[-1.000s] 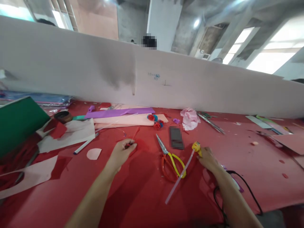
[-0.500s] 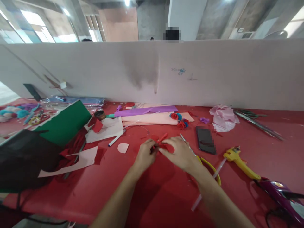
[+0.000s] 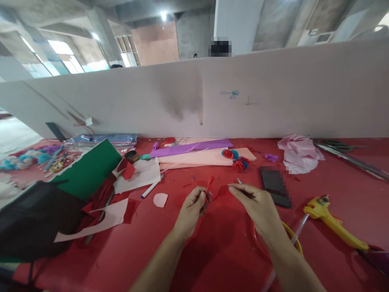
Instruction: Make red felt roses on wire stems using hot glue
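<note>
Near the middle of the red table, my left hand pinches a small red crepe piece that sticks up from its fingertips. To the right, my right hand has thumb and forefinger pressed together on the end of a thin red strip, which is hard to tell from the red tabletop. Scissors with yellow handles lie partly beneath my right hand and forearm. Beyond the hands are red and blue paper flowers.
A black phone and a yellow glue gun lie at the right. Pink crumpled paper is behind them. At the left are a black bag, a green sheet, paper scraps and a white marker. A pale partition stands behind.
My hands have moved apart, with my right hand shifting right and the red strip now stretching between them. The camera view has tilted and shifted slightly.
</note>
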The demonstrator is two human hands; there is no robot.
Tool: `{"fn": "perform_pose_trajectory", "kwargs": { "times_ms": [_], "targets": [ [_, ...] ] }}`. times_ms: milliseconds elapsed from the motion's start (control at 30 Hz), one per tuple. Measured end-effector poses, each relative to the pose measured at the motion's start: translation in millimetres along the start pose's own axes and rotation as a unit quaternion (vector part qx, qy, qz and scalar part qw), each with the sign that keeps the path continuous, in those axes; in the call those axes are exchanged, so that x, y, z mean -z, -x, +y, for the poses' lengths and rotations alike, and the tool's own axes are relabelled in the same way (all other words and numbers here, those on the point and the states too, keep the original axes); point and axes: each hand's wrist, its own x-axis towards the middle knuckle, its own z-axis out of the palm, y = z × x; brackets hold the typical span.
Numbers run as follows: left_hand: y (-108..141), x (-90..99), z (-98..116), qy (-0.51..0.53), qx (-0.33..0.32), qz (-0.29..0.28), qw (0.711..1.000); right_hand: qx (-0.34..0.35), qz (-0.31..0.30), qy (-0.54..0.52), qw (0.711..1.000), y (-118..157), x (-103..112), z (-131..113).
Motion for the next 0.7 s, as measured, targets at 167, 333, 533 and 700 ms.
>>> {"fn": "perform_pose_trajectory", "kwargs": {
  "times_ms": [167, 333, 533, 700],
  "targets": [
    [-1.8, -1.6, -7.4, 0.014, -0.019, 0.025, 0.999, -0.056, 0.026, -0.122, 0.991, 1.7, -3.7, 2.3],
    [-1.3, -3.9, -4.9, 0.081, -0.005, 0.042, 0.996, -0.059, 0.034, -0.179, 0.981, 8.4, -13.5, -3.3],
    [-0.2, -9.0, -5.2, 0.174, 0.024, 0.03, 0.984, -0.056, 0.067, -0.197, 0.977, 18.0, -21.0, -4.9],
    [-0.1, -13.2, -9.4, 0.211, 0.052, -0.011, 0.976, -0.073, 0.061, -0.207, 0.974, 22.0, -20.9, -7.1]
  ]
}}
